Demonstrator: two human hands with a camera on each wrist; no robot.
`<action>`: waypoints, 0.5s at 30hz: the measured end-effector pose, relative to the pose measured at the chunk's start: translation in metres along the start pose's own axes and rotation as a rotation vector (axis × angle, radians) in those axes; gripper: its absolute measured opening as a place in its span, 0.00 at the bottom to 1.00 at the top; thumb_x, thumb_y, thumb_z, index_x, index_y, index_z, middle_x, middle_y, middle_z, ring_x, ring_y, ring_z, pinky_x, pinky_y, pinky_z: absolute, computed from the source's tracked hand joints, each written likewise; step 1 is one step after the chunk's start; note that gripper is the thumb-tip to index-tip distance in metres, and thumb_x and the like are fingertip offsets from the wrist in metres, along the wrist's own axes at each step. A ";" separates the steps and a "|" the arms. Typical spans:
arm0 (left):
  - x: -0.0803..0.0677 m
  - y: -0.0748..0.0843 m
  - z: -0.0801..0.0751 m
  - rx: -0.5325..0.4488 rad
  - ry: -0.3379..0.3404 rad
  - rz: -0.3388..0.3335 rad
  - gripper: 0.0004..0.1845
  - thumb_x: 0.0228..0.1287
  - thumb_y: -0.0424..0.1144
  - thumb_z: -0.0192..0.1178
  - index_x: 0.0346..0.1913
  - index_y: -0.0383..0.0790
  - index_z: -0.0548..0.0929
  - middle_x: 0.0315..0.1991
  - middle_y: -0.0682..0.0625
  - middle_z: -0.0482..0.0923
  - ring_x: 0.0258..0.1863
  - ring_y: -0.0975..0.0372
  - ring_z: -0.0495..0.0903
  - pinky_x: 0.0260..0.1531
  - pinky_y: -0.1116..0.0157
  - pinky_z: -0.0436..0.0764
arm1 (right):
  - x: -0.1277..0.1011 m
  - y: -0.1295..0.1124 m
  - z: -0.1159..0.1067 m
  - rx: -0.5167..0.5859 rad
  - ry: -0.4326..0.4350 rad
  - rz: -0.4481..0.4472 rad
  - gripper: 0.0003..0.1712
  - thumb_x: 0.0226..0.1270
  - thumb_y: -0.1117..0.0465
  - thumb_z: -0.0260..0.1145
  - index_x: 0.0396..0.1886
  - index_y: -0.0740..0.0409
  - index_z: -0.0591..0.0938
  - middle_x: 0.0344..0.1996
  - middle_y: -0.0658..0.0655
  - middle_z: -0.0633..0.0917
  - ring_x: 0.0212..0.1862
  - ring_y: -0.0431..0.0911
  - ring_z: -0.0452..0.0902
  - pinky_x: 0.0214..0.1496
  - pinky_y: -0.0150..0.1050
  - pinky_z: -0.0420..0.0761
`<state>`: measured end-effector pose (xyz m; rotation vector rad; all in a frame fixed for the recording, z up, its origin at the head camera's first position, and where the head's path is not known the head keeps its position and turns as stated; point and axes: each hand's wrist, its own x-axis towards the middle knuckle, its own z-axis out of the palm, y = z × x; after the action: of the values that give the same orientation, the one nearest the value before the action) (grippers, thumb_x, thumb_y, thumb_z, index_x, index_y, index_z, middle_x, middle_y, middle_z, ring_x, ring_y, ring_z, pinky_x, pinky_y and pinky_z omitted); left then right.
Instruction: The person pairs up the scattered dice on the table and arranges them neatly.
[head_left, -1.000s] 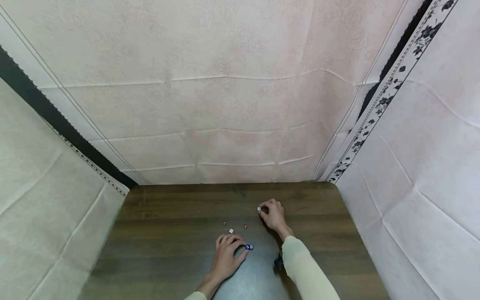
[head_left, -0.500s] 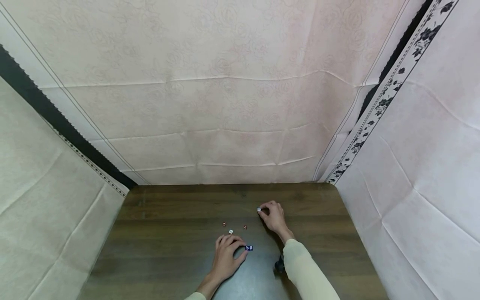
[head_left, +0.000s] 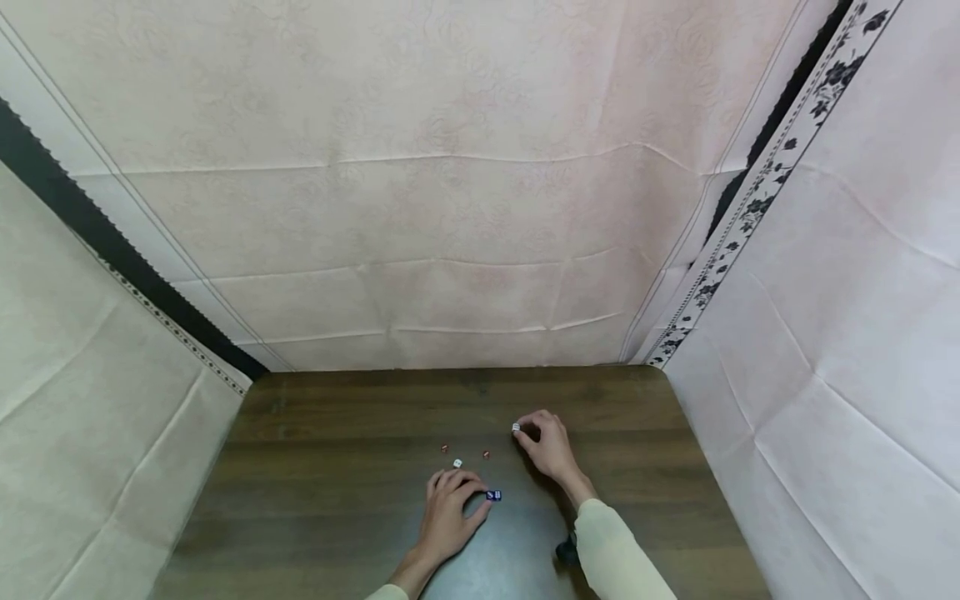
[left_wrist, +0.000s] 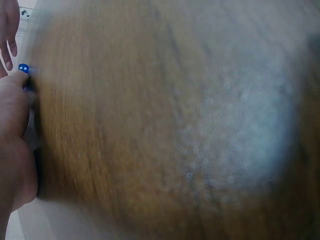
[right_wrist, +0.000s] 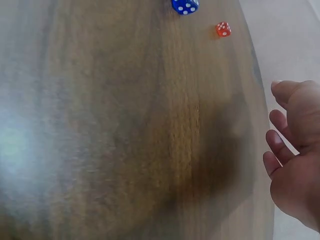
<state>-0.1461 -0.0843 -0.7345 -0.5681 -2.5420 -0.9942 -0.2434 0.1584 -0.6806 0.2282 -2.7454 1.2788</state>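
Low in the head view, my left hand (head_left: 448, 515) has its thumb and forefinger at the left end of two blue dice (head_left: 494, 496), which sit side by side and look pinched. The left wrist view shows the thumb against a blue die (left_wrist: 23, 67). Farther off to the right, my right hand (head_left: 550, 447) pinches a white die (head_left: 516, 427) between thumb and forefinger. That die is out of sight in the right wrist view, where the hand (right_wrist: 300, 140) is at the right edge. Another white die (head_left: 457, 463) lies just beyond my left fingers.
Two small red dice (head_left: 445, 448) (head_left: 486, 455) lie on the wooden table (head_left: 322, 467) between the hands and to the left. A dark object (head_left: 567, 552) is at my right wrist. Pale cloth (head_left: 450, 208) hangs behind the table and along both sides.
My right hand has come slightly nearer to me with the white die. The left hand and the blue dice stay in place, while the head view has shifted a little.
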 end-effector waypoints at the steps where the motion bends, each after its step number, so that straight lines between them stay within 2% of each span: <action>1: 0.000 0.000 0.000 0.000 0.001 0.001 0.10 0.64 0.46 0.84 0.46 0.54 0.95 0.50 0.58 0.90 0.58 0.54 0.85 0.68 0.38 0.70 | -0.002 -0.001 0.000 -0.001 0.000 -0.005 0.07 0.78 0.59 0.78 0.51 0.50 0.94 0.52 0.53 0.91 0.57 0.51 0.85 0.65 0.58 0.83; 8: -0.001 0.000 0.000 -0.008 0.012 -0.001 0.10 0.64 0.45 0.85 0.45 0.53 0.95 0.49 0.58 0.89 0.58 0.53 0.85 0.68 0.37 0.69 | -0.016 -0.010 -0.001 -0.004 -0.019 -0.048 0.07 0.78 0.57 0.79 0.51 0.48 0.94 0.52 0.50 0.91 0.56 0.48 0.85 0.63 0.53 0.85; 15: 0.001 0.002 -0.001 -0.009 -0.004 -0.013 0.10 0.65 0.45 0.84 0.46 0.53 0.95 0.49 0.58 0.89 0.58 0.53 0.85 0.69 0.37 0.69 | -0.032 -0.015 0.003 -0.043 -0.054 -0.117 0.05 0.77 0.58 0.79 0.48 0.46 0.93 0.52 0.50 0.90 0.56 0.48 0.84 0.62 0.54 0.85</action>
<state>-0.1454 -0.0834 -0.7325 -0.5572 -2.5485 -1.0109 -0.2097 0.1491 -0.6763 0.4190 -2.7549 1.2003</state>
